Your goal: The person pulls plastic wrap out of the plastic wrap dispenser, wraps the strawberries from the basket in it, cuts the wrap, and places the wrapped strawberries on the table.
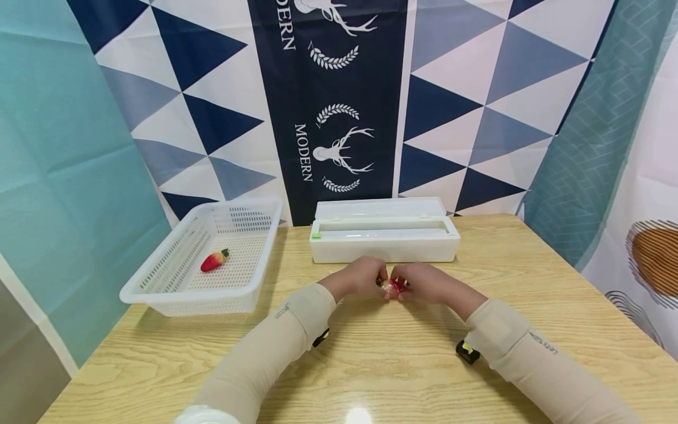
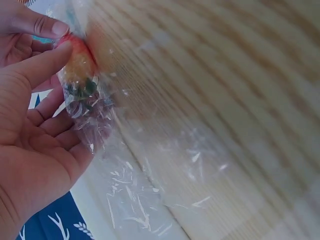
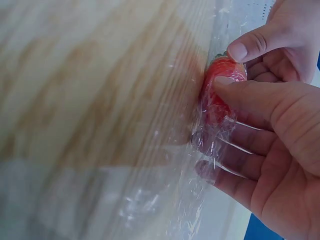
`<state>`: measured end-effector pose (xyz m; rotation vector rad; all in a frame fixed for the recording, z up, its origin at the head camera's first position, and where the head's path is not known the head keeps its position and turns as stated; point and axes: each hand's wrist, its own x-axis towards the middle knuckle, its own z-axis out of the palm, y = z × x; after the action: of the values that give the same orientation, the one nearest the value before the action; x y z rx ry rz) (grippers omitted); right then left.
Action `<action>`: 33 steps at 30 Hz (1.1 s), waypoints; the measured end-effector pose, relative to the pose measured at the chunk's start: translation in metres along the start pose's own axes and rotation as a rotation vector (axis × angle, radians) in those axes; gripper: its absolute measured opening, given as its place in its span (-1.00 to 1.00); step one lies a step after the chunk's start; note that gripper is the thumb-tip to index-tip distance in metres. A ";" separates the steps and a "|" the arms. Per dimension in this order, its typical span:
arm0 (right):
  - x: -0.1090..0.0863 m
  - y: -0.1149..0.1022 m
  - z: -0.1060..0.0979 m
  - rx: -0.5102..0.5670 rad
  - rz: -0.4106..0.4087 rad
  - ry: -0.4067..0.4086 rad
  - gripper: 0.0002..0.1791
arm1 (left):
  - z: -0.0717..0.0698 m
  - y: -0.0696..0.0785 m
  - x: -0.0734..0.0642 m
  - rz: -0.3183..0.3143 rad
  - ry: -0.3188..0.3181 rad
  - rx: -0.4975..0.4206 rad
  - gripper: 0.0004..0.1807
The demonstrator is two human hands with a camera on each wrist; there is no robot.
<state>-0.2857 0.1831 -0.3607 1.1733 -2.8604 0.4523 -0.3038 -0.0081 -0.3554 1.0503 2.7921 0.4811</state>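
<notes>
Between both hands is a red strawberry (image 3: 218, 100) with green leaves, covered in clear cling film (image 2: 135, 195). My left hand (image 1: 364, 277) pinches its leafy end, thumb on top and fingers curled beneath. The pointed end is gripped by my right hand (image 1: 424, 284), its thumb (image 3: 227, 82) pressing on the wrapped fruit. Loose, crinkled film spreads from the strawberry over the wooden table in both wrist views. Just behind the hands stands a white cling film box (image 1: 384, 250) with its lid raised and a roll inside.
To the left sits a white plastic basket (image 1: 254, 277) with perforated sides, holding one strawberry (image 1: 214, 260). A patterned curtain (image 1: 339, 88) hangs behind the wooden table (image 1: 371, 365). Teal cloth (image 1: 69, 176) hangs at the left side.
</notes>
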 end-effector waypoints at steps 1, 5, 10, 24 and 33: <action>0.000 0.000 0.000 0.004 -0.001 0.000 -0.78 | 0.000 0.000 0.001 0.000 -0.008 -0.017 -0.63; -0.001 -0.002 -0.001 0.010 -0.002 0.015 -0.72 | 0.000 0.002 0.002 0.019 -0.034 -0.057 -0.41; -0.005 -0.008 -0.007 -0.011 -0.012 0.066 -0.69 | -0.002 0.004 0.001 0.071 -0.037 -0.099 -0.53; -0.027 -0.032 -0.047 -0.103 0.006 0.136 -0.56 | -0.020 0.023 -0.026 0.092 0.163 0.269 -0.60; -0.031 -0.035 -0.051 -0.044 0.005 0.101 -0.67 | -0.026 0.039 -0.044 0.146 0.271 0.396 -0.55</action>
<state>-0.2445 0.1944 -0.3067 1.1037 -2.7733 0.4337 -0.2520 -0.0163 -0.3179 1.3639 3.1494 0.0839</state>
